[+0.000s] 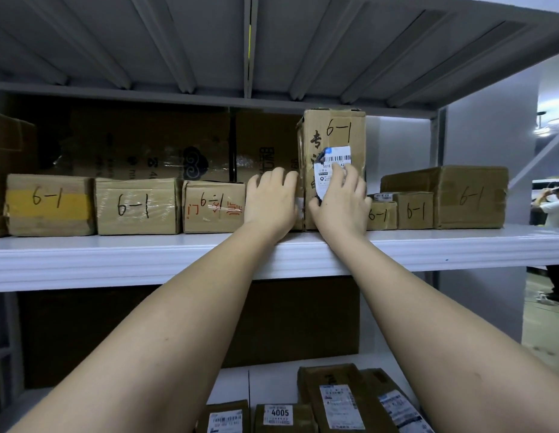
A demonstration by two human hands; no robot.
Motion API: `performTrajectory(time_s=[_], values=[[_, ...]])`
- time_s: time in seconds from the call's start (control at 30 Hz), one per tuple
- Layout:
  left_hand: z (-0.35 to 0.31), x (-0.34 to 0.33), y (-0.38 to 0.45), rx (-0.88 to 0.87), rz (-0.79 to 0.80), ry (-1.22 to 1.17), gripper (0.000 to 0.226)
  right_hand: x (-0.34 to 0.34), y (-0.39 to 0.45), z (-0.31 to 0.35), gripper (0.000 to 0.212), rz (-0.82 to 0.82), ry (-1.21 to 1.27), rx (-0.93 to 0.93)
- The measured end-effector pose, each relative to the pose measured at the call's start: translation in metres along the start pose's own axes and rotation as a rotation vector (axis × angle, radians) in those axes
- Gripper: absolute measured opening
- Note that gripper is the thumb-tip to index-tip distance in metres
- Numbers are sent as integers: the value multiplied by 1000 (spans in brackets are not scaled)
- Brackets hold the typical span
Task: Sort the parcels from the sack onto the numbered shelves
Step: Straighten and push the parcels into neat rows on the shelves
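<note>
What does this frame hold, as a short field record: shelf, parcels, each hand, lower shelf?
shelf: white shelf carrying boxes marked 6-1
tall box: tall box upright, marked 6-1, label partly peeled
left hand: left hand fingers curled at the tall box's left edge
right hand: right hand on the box front, over its label
lower shelf: parcel labelled 4005

Shelf (147,254) front lip open. Row of boxes (137,206) packed tight left; tall box (334,135) near upper shelf; gap btwn it & big box (443,195) above small boxes (400,210).
</note>
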State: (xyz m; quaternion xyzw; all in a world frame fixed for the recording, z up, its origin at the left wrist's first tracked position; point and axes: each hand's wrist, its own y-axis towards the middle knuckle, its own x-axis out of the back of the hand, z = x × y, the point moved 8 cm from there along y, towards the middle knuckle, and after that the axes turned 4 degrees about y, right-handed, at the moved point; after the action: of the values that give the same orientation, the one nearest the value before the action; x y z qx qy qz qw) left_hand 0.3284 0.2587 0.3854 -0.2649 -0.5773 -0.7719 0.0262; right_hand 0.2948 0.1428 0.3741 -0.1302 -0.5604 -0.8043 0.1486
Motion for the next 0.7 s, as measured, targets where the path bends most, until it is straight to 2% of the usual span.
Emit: performTrajectory(time_s=[0.17, 0.3, 0.47, 0.57, 0.7], values=[[9, 30, -16, 108, -122, -105, 39, 28, -27, 20, 34, -221, 219, 207], [16, 62, -50, 119, -232, -196, 35, 34, -69, 37, 30, -256, 390, 280], [40, 82, -117, -29, -389, -152, 34, 33, -134, 63, 33, -266, 475, 334], [65, 82, -167, -124, -381, -158, 37, 24, -173, 80, 32, -245, 490, 329], [113, 75, -234, -152, -228, -126, 45, 2, -227, 111, 32, -128, 468, 300]])
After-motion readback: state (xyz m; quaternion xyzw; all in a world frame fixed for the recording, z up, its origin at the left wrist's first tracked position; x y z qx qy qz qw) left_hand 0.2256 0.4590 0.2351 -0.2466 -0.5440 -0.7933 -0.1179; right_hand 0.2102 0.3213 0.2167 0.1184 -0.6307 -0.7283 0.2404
